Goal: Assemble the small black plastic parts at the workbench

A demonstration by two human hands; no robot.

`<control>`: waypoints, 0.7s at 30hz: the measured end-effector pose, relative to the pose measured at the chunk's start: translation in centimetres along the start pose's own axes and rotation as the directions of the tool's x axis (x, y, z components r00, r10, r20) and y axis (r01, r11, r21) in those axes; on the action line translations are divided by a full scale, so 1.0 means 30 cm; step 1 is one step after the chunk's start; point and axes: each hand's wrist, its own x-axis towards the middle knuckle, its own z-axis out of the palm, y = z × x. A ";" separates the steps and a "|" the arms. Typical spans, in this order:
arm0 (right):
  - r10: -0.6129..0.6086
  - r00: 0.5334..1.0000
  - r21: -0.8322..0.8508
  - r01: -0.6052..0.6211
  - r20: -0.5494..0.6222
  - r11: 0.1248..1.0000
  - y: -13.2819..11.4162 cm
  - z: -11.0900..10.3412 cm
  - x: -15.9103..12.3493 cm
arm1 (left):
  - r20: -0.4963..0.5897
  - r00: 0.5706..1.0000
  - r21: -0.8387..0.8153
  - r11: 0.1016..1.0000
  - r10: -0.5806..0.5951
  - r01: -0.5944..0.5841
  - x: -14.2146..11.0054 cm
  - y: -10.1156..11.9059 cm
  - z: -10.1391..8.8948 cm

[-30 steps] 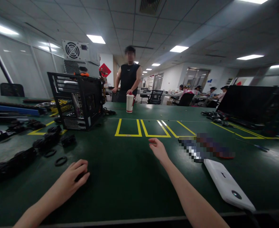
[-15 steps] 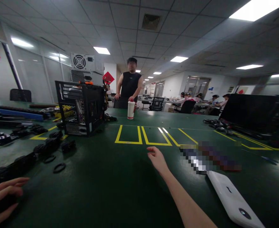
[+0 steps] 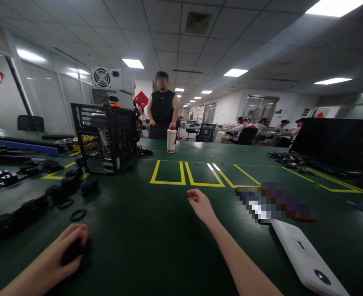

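My left hand (image 3: 61, 255) is low on the left, its fingers curled round a black roundish object (image 3: 72, 250) that is mostly hidden in the palm. Up and to the left of it, a row of similar black lumpy objects (image 3: 30, 213) runs across the green table (image 3: 132, 238). Two thin black rings (image 3: 78, 214) lie between that row and the hand. My right hand (image 3: 200, 204) is held over the middle of the table, its fingers loosely bent and apart with nothing visible in them. Yellow tape outlines (image 3: 169, 182) lie just beyond it.
A black computer case (image 3: 107, 139) stands back left, with power supplies (image 3: 105, 79) behind it. A white cup (image 3: 171, 141) is at the far edge, touched by a person (image 3: 163, 105) standing there. On the right are a white device (image 3: 308, 255) and a dark monitor (image 3: 338, 144).
My left hand has come in from the left edge toward the middle, carrying the black object. The right hand has shifted slightly left. The view has turned a little.
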 end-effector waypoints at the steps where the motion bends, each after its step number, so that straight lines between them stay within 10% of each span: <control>1: -0.003 1.000 -0.004 0.003 0.010 1.000 0.001 0.005 -0.001 | -0.014 0.999 0.036 0.998 -0.046 0.046 0.040 0.038 0.045; 9: -0.035 0.994 -0.035 0.039 0.105 0.999 0.031 0.072 0.009 | 0.069 0.994 -0.103 0.992 0.080 -0.073 0.446 0.337 0.365; 15: -0.079 0.981 -0.036 0.087 0.178 0.996 0.067 0.100 0.035 | 0.013 0.986 -0.167 0.973 0.166 -0.161 0.596 0.357 0.533; 21: 0.027 0.952 0.255 -0.108 0.303 0.961 0.070 0.062 0.037 | 0.029 0.978 -0.228 0.954 0.206 -0.194 0.631 0.334 0.544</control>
